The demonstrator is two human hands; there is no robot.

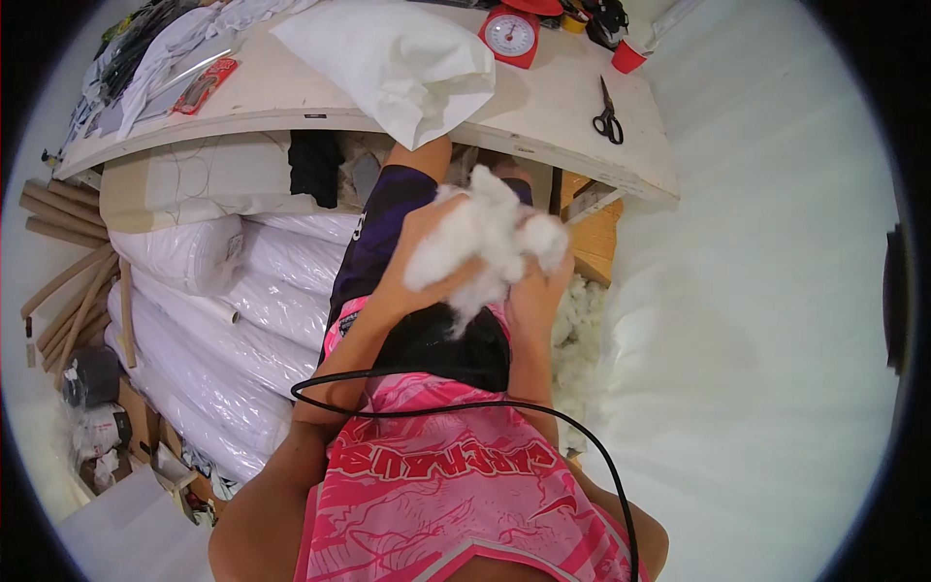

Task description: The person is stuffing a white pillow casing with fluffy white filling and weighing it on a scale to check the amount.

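A loose, fluffy clump of white fibre stuffing [485, 218] is between my two hands, above my lap. My left hand [417, 247] grips its left part, with most fingers hidden in the fluff. My right hand [538, 276] holds the right part, fingers largely covered by the tufts. A thin wisp hangs down between the hands over my dark waistband. A black cable [572, 427] loops across my pink top and forearms. Just beyond my hands, a white fabric piece [388, 63] lies on the worktable [543, 145], draped over its front edge.
The worktable holds a red scale [509, 36], black scissors [609, 124], a red cup [628, 60] and folded cloths. Wrapped white rolls [223, 330] and cardboard tubes [63, 209] fill the left below it. More loose stuffing [577, 359] lies right of me, beside a white surface [747, 320].
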